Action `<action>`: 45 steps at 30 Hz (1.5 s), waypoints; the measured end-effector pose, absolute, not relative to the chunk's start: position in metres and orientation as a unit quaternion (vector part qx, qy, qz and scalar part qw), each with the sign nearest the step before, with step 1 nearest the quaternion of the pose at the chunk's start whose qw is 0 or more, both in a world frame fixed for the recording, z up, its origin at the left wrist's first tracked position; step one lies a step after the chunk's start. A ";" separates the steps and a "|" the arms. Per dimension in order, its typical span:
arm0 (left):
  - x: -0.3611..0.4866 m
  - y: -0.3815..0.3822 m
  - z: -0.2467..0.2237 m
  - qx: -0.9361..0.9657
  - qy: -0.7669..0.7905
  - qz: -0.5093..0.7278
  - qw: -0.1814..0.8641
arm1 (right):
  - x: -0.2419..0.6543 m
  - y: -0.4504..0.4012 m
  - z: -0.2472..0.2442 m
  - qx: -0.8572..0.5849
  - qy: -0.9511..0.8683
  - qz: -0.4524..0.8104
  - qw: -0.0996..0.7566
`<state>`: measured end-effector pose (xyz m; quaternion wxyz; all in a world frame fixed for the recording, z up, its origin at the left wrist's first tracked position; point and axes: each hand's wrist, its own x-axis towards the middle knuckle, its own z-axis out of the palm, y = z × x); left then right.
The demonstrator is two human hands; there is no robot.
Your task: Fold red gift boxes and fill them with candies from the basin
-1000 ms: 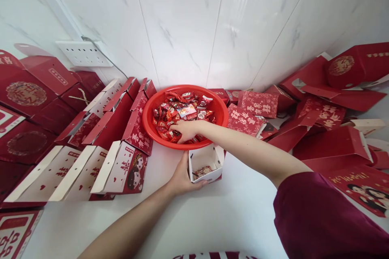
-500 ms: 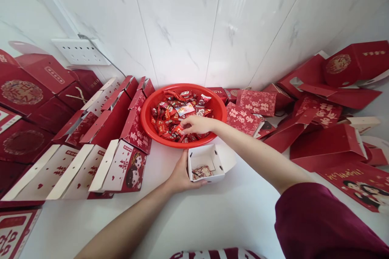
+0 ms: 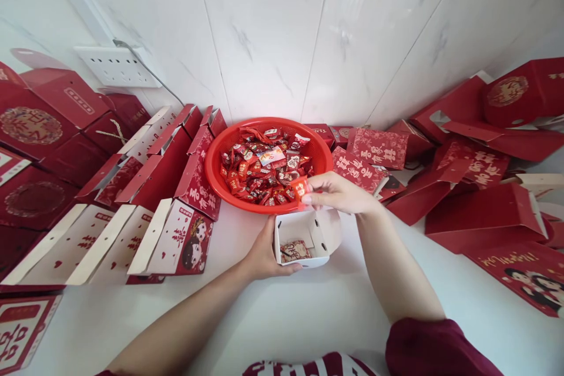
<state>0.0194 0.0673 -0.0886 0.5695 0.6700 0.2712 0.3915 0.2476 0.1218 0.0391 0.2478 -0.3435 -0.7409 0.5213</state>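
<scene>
My left hand [image 3: 267, 252] is wrapped round the left side of a small white cardboard box [image 3: 315, 258], whose open top faces up toward me. Inside the box lies a flat, patterned red-and-cream packet [image 3: 295, 251]. My right hand [image 3: 337, 192] pinches a red wrapped candy [image 3: 300, 189] between thumb and fingers, just above the box's far edge. Right behind the box stands a red plastic basket [image 3: 210, 167] holding many wrapped candies [image 3: 251, 170], mostly red. The box's lid flap [image 3: 333, 229] folds out to the right, below my right hand.
Standing red and white gift boxes [image 3: 170, 238] fill the left side in rows. On the right lies a loose pile of red cartons [image 3: 480, 211]. A tiled wall [image 3: 264, 29] rises behind the basket, with a socket strip [image 3: 117, 66] and cable at left.
My right hand has come out of the basket with a red candy and moved right and toward me, near the box. My left hand still holds the box in about the same place.
</scene>
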 end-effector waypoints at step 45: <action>0.018 0.070 -0.090 0.673 0.272 0.398 0.561 | 0.183 0.212 -0.005 -0.404 -0.888 0.215 -0.051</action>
